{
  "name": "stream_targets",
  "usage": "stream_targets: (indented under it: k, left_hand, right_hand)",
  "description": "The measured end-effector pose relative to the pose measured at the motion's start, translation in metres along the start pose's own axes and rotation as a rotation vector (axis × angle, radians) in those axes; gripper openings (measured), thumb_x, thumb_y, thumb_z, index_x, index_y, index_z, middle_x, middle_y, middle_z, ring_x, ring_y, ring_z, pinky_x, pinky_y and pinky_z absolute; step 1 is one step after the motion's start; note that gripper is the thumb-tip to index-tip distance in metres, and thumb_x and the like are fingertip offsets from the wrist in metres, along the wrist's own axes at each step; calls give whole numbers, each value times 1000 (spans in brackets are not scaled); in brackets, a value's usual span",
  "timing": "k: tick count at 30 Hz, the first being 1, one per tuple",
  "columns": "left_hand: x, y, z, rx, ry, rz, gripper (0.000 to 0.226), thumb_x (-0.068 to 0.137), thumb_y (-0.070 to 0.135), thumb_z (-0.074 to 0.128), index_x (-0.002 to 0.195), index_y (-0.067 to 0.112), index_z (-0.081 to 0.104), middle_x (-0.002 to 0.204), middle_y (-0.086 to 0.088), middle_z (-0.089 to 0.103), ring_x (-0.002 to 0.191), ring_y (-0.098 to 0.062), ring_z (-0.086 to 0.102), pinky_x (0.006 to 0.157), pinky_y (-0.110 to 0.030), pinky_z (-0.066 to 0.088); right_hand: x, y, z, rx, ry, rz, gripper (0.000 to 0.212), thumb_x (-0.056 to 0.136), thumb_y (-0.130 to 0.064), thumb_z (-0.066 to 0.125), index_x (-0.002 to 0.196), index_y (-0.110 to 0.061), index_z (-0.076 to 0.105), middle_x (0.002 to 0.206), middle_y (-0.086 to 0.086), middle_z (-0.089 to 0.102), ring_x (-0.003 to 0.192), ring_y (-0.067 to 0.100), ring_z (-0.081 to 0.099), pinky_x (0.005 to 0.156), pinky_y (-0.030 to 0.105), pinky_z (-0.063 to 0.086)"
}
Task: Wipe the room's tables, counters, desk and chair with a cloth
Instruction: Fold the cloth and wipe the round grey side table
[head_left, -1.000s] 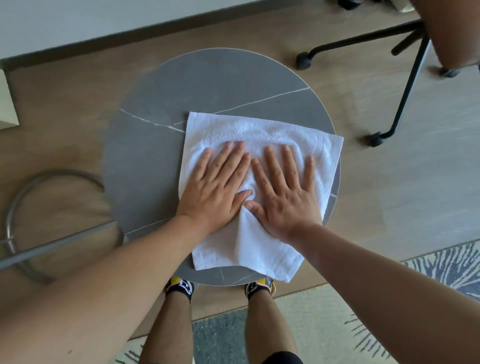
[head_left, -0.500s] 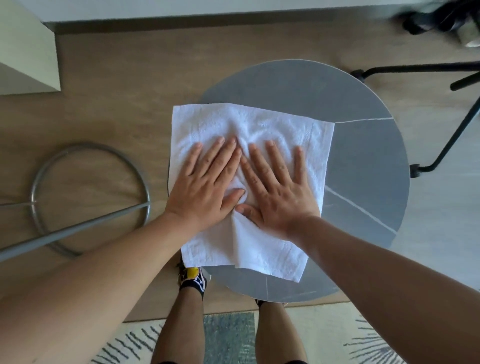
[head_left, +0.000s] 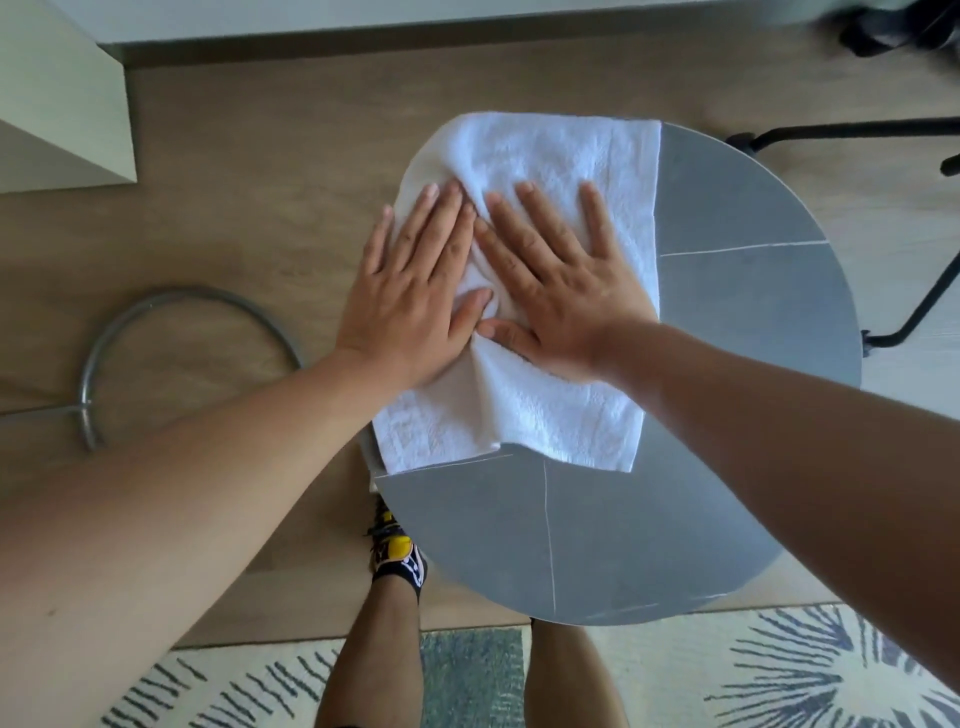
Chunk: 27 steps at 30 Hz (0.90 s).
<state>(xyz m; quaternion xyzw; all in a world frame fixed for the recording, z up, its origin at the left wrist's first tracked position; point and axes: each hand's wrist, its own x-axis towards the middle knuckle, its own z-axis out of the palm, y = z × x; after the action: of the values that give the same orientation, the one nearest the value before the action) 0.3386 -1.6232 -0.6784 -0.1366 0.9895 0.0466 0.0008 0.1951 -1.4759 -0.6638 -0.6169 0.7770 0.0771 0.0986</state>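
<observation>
Head view: your left hand (head_left: 410, 291) and right hand (head_left: 558, 283) press flat, fingers straight and gripping nothing, on the white towel (head_left: 524, 415) at the round grey surface (head_left: 753, 312)'s left edge. Keep pressure even; sweep toward the uncovered right side.

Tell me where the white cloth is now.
In the head view the white cloth lies on the left part of the round grey table, under the left hand and the right hand.
</observation>
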Motion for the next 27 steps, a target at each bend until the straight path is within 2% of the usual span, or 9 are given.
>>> stream_targets:
  k: [7, 12, 18, 27]
  left_hand:
    - [20, -6, -4, -33, -30, -19, 69, 106, 48, 22, 162, 7, 13, 170, -9, 8, 158, -26, 5, 126, -50, 11]
    - [7, 3, -5, -23, -31, -53, 66, 108, 45, 22, 161, 6, 16, 170, -12, 9, 157, -28, 6, 127, -50, 8]
    - [-46, 22, -1, 11, -31, -13, 66, 108, 45, 22, 160, 5, 20, 169, -14, 13, 157, -29, 10, 125, -53, 14]
    - [-144, 84, 5, 38, -37, 13, 66, 109, 44, 26, 159, 2, 20, 168, -18, 14, 156, -35, 12, 121, -60, 22]
  right_hand:
    - [15, 8, -2, 58, 43, 49, 87, 95, -78, -4, 164, -25, -4, 172, -1, -8, 157, 23, -11, 122, 63, -3]
    - [4, -4, -2, 90, 27, 104, 83, 95, -77, -4, 162, -28, -12, 171, -1, -14, 156, 24, -17, 122, 63, -6]
    - [-43, -43, 9, 141, -10, 129, 82, 97, -74, -4, 162, -25, -12, 170, 0, -16, 155, 26, -20, 121, 63, -8]
    - [-143, -90, 31, 189, -83, 49, 82, 98, -73, 0, 162, -23, -10, 168, 2, -21, 154, 28, -25, 121, 64, -7]
